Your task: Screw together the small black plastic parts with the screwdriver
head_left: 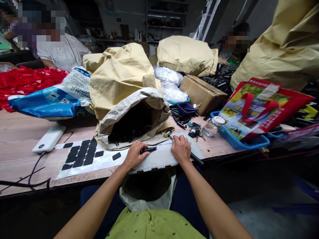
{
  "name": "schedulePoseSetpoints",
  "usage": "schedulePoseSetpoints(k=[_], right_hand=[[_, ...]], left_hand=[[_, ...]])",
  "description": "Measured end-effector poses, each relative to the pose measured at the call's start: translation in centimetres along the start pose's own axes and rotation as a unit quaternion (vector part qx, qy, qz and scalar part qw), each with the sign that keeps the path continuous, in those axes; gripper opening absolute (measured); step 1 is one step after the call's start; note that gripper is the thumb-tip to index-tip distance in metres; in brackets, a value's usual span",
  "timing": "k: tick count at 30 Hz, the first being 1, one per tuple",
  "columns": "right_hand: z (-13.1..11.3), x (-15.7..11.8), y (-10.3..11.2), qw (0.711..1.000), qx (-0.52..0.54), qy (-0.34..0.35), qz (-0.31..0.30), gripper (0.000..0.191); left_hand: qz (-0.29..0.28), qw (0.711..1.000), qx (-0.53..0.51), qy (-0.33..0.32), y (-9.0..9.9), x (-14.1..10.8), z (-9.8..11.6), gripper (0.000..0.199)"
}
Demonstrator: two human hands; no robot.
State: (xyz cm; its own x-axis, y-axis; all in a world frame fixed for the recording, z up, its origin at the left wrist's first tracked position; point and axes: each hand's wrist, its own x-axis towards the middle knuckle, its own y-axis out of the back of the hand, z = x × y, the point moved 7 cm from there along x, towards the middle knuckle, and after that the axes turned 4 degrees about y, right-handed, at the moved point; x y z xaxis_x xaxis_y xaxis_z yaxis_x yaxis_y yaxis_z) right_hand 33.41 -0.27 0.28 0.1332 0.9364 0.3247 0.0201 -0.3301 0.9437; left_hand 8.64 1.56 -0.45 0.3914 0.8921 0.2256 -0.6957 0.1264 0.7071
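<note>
My left hand (136, 154) is closed around a slim black piece (149, 149) whose narrow end points right, over a light grey board (157, 161) at the table's front edge. My right hand (181, 148) grips a hand tool with a black handle (197, 159) and a silver shaft (171, 136). At the shaft's far end is a small yellowish part; its exact kind is unclear. Just behind both hands lies a tan sack (122, 69) with its white-lined mouth facing me and dark contents inside. An open white sack (159, 204) hangs between my knees below the board.
A sheet of black stickers (82, 152) and a white power bank (49, 139) with a cable lie left. Right are keys (198, 133), a clear jar (210, 128), a blue basket (239, 142) with a colourful bag, and a cardboard box (202, 94). Other people sit behind.
</note>
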Motion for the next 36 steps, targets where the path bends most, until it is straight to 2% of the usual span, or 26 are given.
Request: schedulePoseSetpoints(k=[8,12,15,18,20,23,27,30,36], right_hand=[[0.5,0.3,0.0,1.0,0.026,-0.003,-0.006,0.025],[0.1,-0.3,1.6,0.995,0.1,-0.011,0.025,0.031],[-1.6,-2.0,3.7,0.97,0.235,0.002,0.067,0.035],[-4.6,-3.9,5.1,0.929,0.365,0.051,0.037,0.037],[-6.5,-5.0,5.6,0.917,0.391,0.076,0.011,0.039],[-8.3,-6.1,5.9,0.921,0.377,0.098,0.003,0.043],[-9.5,-6.8,5.3,0.943,0.305,0.13,-0.01,0.044],[-9.3,-6.9,4.8,0.955,0.264,0.129,-0.032,0.045],[-8.3,-6.9,4.9,0.957,0.271,0.099,-0.015,0.044]], left_hand=[[-0.007,1.0,-0.021,0.019,0.0,0.2,-0.5,0.017],[-0.006,0.999,-0.023,0.034,-0.1,0.3,-0.8,0.018],[0.0,0.999,-0.028,0.04,-0.1,0.3,-0.9,0.018],[0.002,0.998,-0.039,0.038,-0.1,0.2,-0.9,0.017],[0.004,0.998,-0.045,0.036,-0.1,0.2,-1.0,0.017],[0.005,0.998,-0.045,0.031,-0.1,0.2,-1.1,0.016],[0.003,0.999,-0.036,0.021,-0.1,0.2,-1.1,0.012],[0.003,0.999,-0.04,0.017,-0.1,0.2,-1.0,0.009],[0.014,0.999,-0.043,0.021,-0.3,0.2,-1.3,0.015]])
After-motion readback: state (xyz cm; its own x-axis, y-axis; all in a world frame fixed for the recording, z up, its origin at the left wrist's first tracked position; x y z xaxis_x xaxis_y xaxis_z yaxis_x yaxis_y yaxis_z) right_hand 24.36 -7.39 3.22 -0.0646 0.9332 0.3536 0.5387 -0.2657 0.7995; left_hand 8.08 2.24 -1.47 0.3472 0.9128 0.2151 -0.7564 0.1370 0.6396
